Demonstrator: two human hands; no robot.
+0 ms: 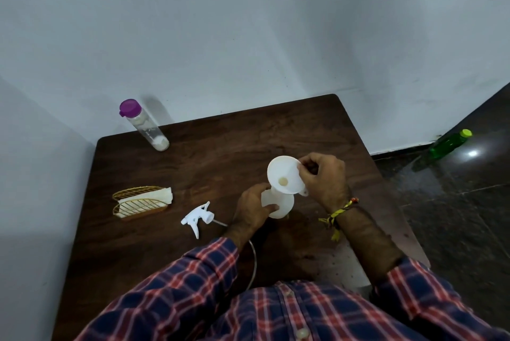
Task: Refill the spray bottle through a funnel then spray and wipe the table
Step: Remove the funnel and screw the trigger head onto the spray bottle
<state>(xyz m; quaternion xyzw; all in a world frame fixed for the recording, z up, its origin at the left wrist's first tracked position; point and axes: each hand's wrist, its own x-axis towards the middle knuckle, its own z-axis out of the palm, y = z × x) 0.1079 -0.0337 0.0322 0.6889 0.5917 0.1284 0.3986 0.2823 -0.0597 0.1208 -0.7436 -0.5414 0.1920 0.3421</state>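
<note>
A white spray bottle (284,206) stands upright on the dark wooden table (209,153), with its head off. My left hand (252,209) grips its body from the left. A white funnel (284,176) sits in the bottle's neck, and my right hand (323,177) pinches its rim on the right. The white trigger spray head (197,216) lies on the table left of the bottle, its thin tube trailing to the right. A clear water bottle with a purple cap (145,125) stands at the table's far left corner.
A gold wire holder with white napkins (142,202) sits at the table's left. A green bottle (448,144) lies on the dark tiled floor at the right. White walls close the far and left sides.
</note>
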